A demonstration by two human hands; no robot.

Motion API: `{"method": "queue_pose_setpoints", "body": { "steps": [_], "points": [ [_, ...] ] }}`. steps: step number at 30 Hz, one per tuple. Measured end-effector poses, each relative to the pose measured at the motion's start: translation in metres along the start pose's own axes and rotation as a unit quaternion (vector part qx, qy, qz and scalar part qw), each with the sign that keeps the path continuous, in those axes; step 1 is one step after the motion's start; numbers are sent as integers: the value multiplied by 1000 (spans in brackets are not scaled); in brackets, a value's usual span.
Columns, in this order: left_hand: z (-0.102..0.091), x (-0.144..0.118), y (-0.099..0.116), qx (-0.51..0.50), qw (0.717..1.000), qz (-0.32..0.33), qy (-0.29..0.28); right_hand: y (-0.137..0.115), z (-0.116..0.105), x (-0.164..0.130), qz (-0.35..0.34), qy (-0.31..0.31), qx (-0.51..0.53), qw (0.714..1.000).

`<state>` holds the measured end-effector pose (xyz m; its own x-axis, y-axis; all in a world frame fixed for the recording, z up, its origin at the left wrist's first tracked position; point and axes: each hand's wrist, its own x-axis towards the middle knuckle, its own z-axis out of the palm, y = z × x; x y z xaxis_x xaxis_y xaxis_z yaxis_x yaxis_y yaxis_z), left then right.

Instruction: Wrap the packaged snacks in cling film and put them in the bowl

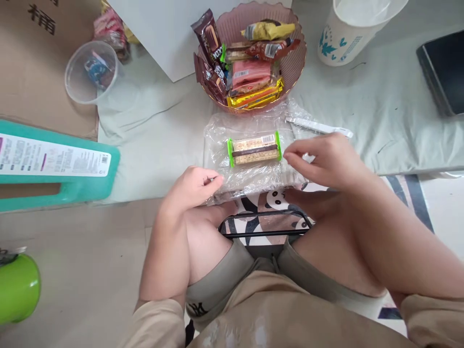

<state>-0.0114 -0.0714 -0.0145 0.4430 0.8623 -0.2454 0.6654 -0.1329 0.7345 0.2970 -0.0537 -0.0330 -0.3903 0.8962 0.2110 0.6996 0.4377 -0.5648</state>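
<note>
A wafer snack bar (pixel 254 149) in a clear wrapper with bright green ends lies flat on a crinkled sheet of clear plastic film (pixel 250 180). My left hand (pixel 194 186) is closed at the film's left edge, thumb pressed to the curled fingers, apart from the bar. On the other side, my right hand (pixel 324 159) is pinched over the film, with its fingertips close beside the bar's right green end. Film shows around the fingers of both hands; the exact grip is partly hidden. A slim white strip (pixel 321 126) lies just beyond my right hand.
Behind the film stands a pink ribbed bowl (pixel 295 72) of packaged snacks. A paper cup (pixel 342 43) and a black device (pixel 445 72) are at the right. To the left are a clear plastic cup (pixel 74 72), a cardboard box (pixel 39 77) and a teal jug (pixel 90 188).
</note>
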Motion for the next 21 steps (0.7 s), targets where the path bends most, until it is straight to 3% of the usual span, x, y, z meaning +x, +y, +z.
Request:
{"method": "queue_pose_setpoints", "body": {
  "steps": [2,5,6,9,13,16,21],
  "points": [
    [6,5,7,-23,997,12,71,-8,9,9,2,43,-9,999],
    [25,23,26,-119,959,59,250,-20,26,24,-34,-19,-57,998],
    [33,31,32,-146,943,85,287,-23,30,28,-39,-43,-75,995],
    [51,58,32,-158,929,122,313,-25,40,36,-36,-69,-110,991],
    [60,84,-2,-230,916,87,317,-21,44,40,-38,-100,-110,988],
    [61,89,-21,-288,900,78,318,-19,44,40,-31,-103,-100,989],
    [58,86,-22,-324,896,34,301,-21,38,36,-40,-93,-93,991]
  ]
}}
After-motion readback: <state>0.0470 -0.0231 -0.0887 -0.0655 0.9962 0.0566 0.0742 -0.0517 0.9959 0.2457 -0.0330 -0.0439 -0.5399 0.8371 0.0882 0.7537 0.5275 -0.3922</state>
